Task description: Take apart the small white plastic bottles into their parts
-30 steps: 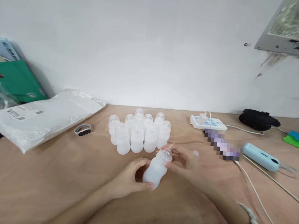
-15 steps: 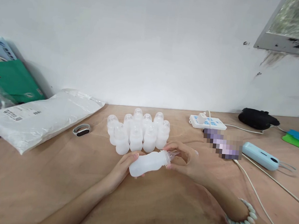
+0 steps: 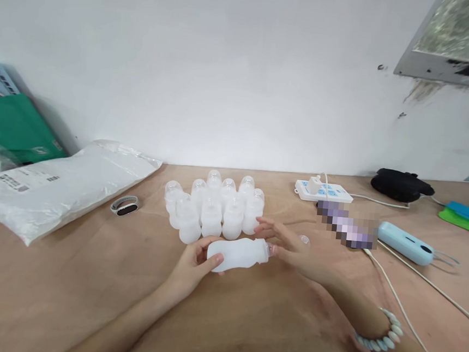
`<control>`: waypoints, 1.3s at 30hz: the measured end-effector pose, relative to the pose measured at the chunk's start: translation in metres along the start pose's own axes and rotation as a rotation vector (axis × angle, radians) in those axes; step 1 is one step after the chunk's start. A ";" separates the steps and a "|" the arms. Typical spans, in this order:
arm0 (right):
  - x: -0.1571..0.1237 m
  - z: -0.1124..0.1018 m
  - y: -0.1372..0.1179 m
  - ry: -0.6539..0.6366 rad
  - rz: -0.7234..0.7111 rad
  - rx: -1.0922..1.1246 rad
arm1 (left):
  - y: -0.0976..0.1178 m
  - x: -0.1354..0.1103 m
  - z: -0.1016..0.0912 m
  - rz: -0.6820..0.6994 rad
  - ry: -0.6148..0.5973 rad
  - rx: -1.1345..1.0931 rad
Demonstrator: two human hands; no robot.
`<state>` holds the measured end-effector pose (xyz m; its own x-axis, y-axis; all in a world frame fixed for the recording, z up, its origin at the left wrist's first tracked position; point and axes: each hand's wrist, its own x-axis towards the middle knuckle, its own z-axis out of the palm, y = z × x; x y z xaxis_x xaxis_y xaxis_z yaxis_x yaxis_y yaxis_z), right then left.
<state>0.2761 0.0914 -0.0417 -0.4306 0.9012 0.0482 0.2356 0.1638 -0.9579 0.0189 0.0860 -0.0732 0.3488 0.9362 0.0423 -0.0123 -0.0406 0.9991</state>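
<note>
My left hand point(image 3: 196, 263) is closed around the body of a frosted white baby bottle point(image 3: 236, 254), which lies nearly level and points right. A clear teat point(image 3: 269, 249) sits at its neck, without a cover. At that end, my right hand point(image 3: 288, 244) has its fingers stretched apart, and one digit touches the teat. Just beyond it, a small clear cap point(image 3: 305, 239) rests on the table, partly hidden by the hand. Behind the held bottle, several similar baby bottles point(image 3: 212, 215) stand upright in a cluster, with clear domed caps on.
To the left lie a white plastic mailing bag point(image 3: 78, 179) and a fitness band point(image 3: 125, 205). At the right are a power strip point(image 3: 337, 193), a blurred purple object point(image 3: 347, 225), a light blue device point(image 3: 405, 244), cables and a black pouch point(image 3: 402, 185). A wall closes off the back.
My right hand has loosened from the bottle's collar, its fingers now spread. The bottle has turned closer to level. My left thumb has shifted down to the bottle's near side.
</note>
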 end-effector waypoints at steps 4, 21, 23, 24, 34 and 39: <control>-0.004 -0.006 -0.013 -0.043 -0.103 -0.090 | 0.000 0.000 -0.001 -0.010 0.023 0.014; -0.004 0.003 -0.015 -0.023 -0.192 -0.247 | 0.002 0.002 0.003 -0.040 -0.005 0.023; -0.003 0.007 -0.014 0.037 -0.215 -0.299 | 0.003 0.001 0.002 -0.034 0.002 0.020; -0.003 0.009 -0.013 0.062 -0.191 -0.319 | 0.004 0.001 0.003 -0.025 0.007 0.017; -0.004 0.004 -0.015 0.033 -0.224 -0.342 | 0.004 0.001 0.004 -0.017 -0.023 0.002; -0.006 0.011 -0.016 0.118 -0.195 -0.299 | 0.002 -0.004 0.008 0.019 -0.059 -0.017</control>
<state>0.2654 0.0790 -0.0297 -0.3933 0.8787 0.2706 0.4104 0.4312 -0.8035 0.0244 0.0791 -0.0718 0.4027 0.9133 0.0613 -0.0352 -0.0515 0.9981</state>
